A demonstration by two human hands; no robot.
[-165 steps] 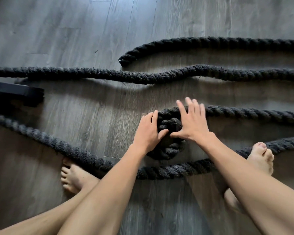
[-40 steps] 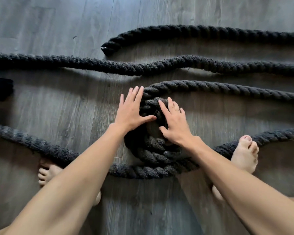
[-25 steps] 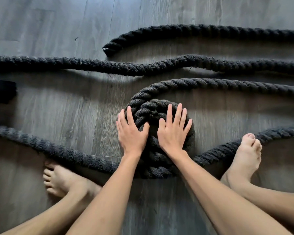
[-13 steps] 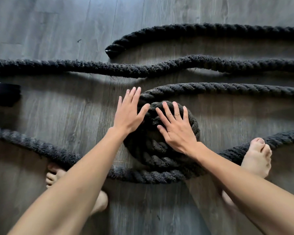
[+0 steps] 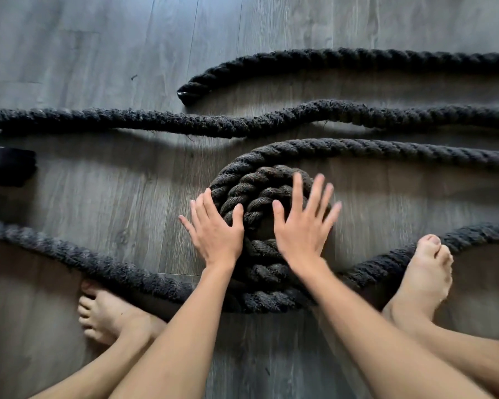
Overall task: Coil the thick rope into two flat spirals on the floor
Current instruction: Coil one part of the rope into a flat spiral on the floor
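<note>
A thick dark twisted rope lies in long runs across the grey wood floor. At the centre it is wound into a small flat spiral (image 5: 260,191) of about three turns. My left hand (image 5: 213,231) lies flat on the spiral's left side, fingers spread. My right hand (image 5: 303,223) presses flat on its right side, fingers fanned out. Neither hand grips the rope. From the spiral's top a free run (image 5: 401,149) leads off to the right. The rope's capped end (image 5: 189,93) rests farther back.
Another rope run (image 5: 156,123) crosses the floor behind the spiral, and one (image 5: 98,263) curves in front of it past my bare feet (image 5: 107,315) (image 5: 424,272). A black object (image 5: 9,168) sits at the left edge.
Both hands have turned on the spiral, from angled to pointing away from me, the left hand sliding down its left side. The spiral has turned and gained rope since the earliest frame.
</note>
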